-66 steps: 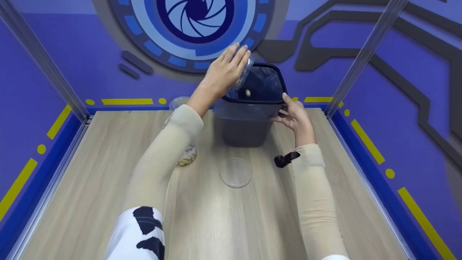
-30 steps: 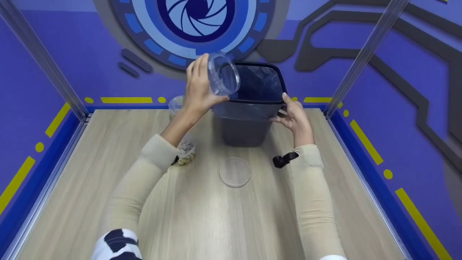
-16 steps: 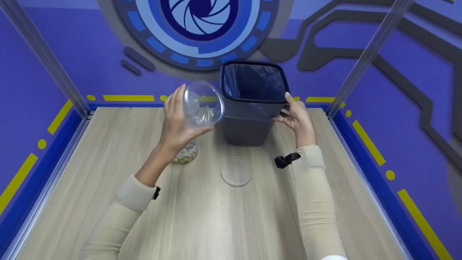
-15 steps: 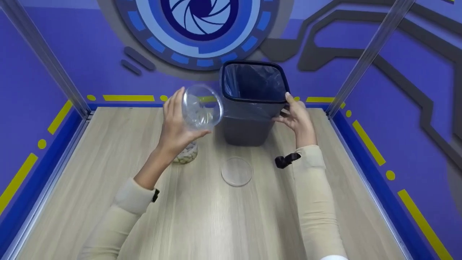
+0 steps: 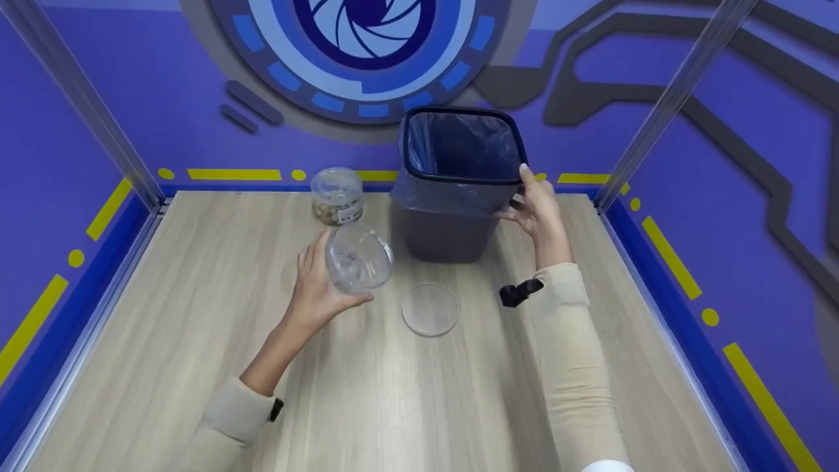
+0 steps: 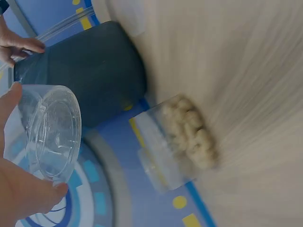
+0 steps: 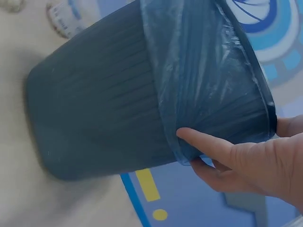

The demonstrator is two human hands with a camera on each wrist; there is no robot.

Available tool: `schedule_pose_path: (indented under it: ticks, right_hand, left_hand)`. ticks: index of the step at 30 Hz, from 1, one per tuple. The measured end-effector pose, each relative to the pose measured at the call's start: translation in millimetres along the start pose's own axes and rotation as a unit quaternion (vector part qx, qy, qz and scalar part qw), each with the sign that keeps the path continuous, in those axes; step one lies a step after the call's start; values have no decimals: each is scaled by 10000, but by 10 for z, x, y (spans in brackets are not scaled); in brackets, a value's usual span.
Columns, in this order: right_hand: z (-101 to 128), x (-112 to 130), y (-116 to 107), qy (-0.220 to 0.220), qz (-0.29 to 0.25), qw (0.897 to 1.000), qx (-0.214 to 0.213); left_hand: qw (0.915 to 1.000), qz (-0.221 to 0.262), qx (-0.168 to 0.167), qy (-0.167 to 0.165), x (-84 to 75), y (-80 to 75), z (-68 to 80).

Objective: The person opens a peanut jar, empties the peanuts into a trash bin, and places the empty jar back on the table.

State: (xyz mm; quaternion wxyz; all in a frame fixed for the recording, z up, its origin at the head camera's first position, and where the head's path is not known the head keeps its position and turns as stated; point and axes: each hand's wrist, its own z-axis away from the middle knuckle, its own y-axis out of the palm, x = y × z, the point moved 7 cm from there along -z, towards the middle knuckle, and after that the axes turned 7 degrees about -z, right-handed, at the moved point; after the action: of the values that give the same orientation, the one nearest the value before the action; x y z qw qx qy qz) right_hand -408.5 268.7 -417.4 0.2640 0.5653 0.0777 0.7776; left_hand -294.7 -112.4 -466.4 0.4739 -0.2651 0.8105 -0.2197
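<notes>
My left hand [image 5: 313, 292] grips a clear plastic jar [image 5: 370, 259] by its side, thumb below and fingers above, tilted in the air over the table. Its clear round base faces the left wrist view. My right hand [image 5: 541, 213] holds the grey trash bin [image 5: 449, 233] at its right side, thumb at the black rim and fingers against the bag-lined wall. Behind the held jar stands a second clear jar [image 6: 187, 135] of tan, nut-like pieces, hidden in the head view by my left hand and its jar. A round clear lid [image 5: 430, 311] lies flat in mid-table.
At the table's back edge stands another clear jar [image 5: 337, 196], with a label and small pieces inside, left of the bin. Blue-purple panels [image 5: 229, 151] wall in the wooden table [image 5: 367, 393] at the back and both sides.
My left hand has drawn the clear jar out from over the bin's mouth, down and to the left. A small piece falling into the bin earlier is out of sight. My right hand stays on the bin.
</notes>
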Motion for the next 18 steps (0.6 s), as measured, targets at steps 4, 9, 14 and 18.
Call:
schedule_pose_path:
  ticks: [4,9,14,18]
  right_hand:
    - [21,57,-14,-209,698,9973,31]
    - [46,93,-60,-460,1258,9908,168]
    - [131,97,-97,-653,1792,9812,302]
    - [237,65,-115,-1316,2641,9552,226]
  left_hand:
    - [9986,11,330,-413,131,222,138]
    - [9962,144,636,-570,263,453,259]
    - [9938,275,781,-739,372,569,307]
    - [9893,258,987,-1042,457,615,341]
